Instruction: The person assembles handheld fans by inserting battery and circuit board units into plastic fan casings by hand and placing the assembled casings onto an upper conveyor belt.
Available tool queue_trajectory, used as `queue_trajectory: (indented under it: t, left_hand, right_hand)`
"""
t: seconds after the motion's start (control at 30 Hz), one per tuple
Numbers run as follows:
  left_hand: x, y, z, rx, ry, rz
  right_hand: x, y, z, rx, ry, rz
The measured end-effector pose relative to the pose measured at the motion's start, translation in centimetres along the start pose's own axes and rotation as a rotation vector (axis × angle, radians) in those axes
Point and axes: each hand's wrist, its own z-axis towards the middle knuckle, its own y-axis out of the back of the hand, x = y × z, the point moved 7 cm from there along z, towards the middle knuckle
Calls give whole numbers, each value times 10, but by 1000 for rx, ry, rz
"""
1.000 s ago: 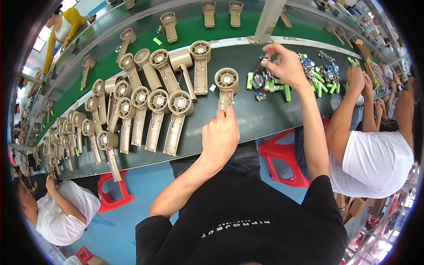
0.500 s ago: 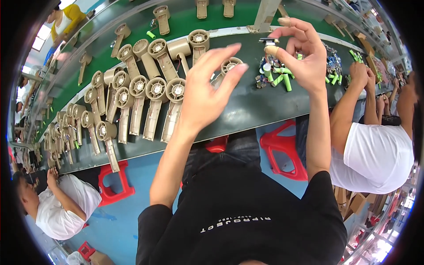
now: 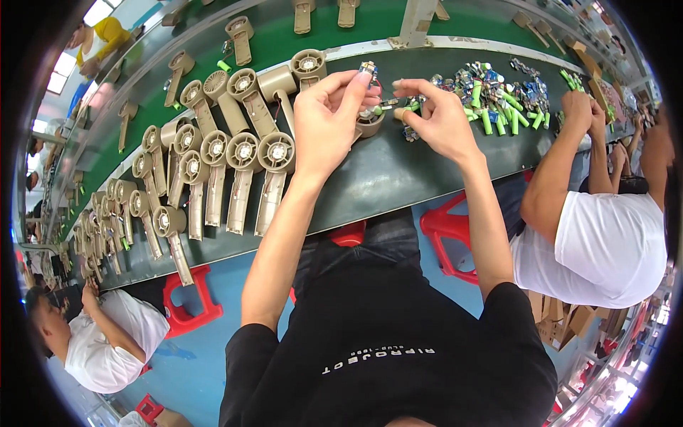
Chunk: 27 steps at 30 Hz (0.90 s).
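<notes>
Over the dark tabletop (image 3: 398,174), my left hand (image 3: 321,135) now pinches a small circuit board (image 3: 368,68) — apparently the one my right hand (image 3: 442,122) just held. That frees my right fingers, parted and seemingly empty — beside the half-hidden fan housing (image 3: 371,129).

small circuit board (image 3: 368,68), held up
</notes>
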Motion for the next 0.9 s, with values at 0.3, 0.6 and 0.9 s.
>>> queue_trajectory:
  t: [0.3,0.6,0.9]
  left_hand:
    - [-11,-25,-8,118,-231,295]
    - [6,-44,-36,155,-120,347]
    - [20,-36,-48,144,-230,393]
  right_hand:
    - [-25,5,4,67,-185,299]
    - [-30,23,-5,-21,-272,880]
    - [-8,22,-6,-28,-58,-46]
